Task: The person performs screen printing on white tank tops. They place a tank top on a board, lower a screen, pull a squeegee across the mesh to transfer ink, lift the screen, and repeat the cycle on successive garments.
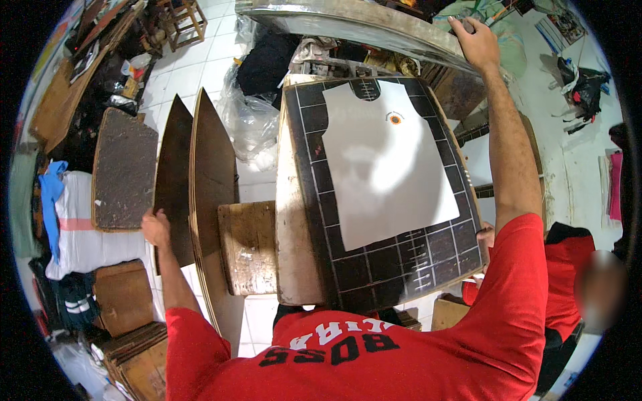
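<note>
At the centre, the white shirt panel (361, 194) is laid flat on the large gridded board (368, 277) and could be skewed if that board were jolted. Across the top, the metal beam (314, 23) is touched at its right end by the right hand (478, 48), thumb and fingers parted. At left, the thin upright board (175, 154) could be tipped by an uneven pull; its edge is met by the left hand (156, 228), fingers curled. Whether either is clamped cannot be told.
</note>
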{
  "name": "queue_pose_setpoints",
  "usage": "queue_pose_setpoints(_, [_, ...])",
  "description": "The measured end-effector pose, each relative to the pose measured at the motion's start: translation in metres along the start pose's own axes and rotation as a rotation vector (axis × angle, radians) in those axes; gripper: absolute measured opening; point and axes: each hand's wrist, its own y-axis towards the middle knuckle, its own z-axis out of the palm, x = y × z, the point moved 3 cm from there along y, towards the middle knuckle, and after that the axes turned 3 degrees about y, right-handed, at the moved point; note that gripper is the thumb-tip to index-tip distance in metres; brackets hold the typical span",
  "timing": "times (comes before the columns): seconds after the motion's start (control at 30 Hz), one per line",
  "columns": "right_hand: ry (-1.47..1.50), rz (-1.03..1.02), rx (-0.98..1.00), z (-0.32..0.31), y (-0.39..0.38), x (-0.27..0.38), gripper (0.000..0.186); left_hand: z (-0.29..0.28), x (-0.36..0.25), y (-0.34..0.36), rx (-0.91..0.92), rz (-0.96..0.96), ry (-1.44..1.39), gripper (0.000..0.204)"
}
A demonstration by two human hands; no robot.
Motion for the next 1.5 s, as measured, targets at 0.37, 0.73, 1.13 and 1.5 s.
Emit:
queue_pose_setpoints(0.37, [0.086,0.028,-0.068,-0.025,0.004,0.026,0.054,-0.185,-0.026,-0.280,-0.409,0.278,-0.357,0.026])
queue_pose_setpoints(0.73, [-0.023,-0.016,0.097,0.002,0.031,0.006,0.086,-0.094,0.067,-0.469,0.147,-0.632,-0.576,0.070])
queue_pose_setpoints(1.13, [-0.086,0.042,0.006,0.006,-0.007,0.003,0.078,-0.120,0.061,-0.322,0.229,-0.356,-0.210,0.070])
queue_pose_setpoints(1.5, [0.035,-0.033,-0.143,-0.017,-0.041,0.064,0.051,-0.054,-0.067,-0.318,0.640,0.296,-0.271,0.073])
